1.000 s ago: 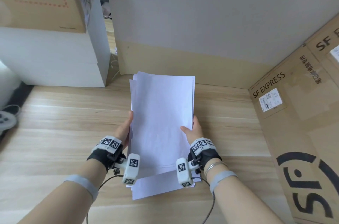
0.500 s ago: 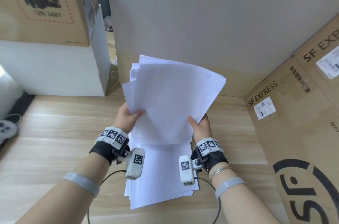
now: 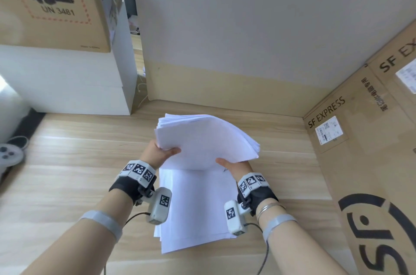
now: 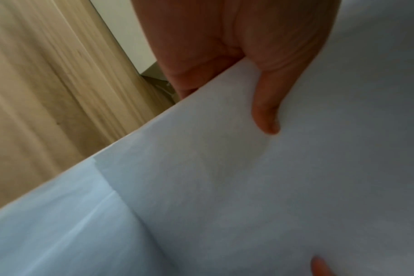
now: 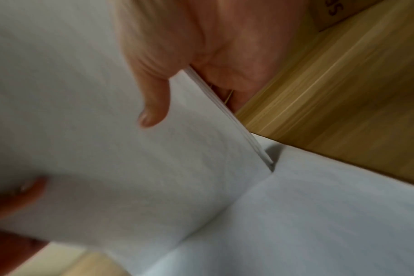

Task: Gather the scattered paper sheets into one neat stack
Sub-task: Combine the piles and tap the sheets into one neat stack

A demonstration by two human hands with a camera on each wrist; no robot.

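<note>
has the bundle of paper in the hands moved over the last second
Yes. The held bundle has turned clockwise and tipped flatter over the sheets on the table; its far corner now points toward the SF Express box.

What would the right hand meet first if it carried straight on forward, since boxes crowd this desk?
Probably only bare desk, then the wall; the right hand seems to pass left of the SF Express box, though depth is unclear.
</note>
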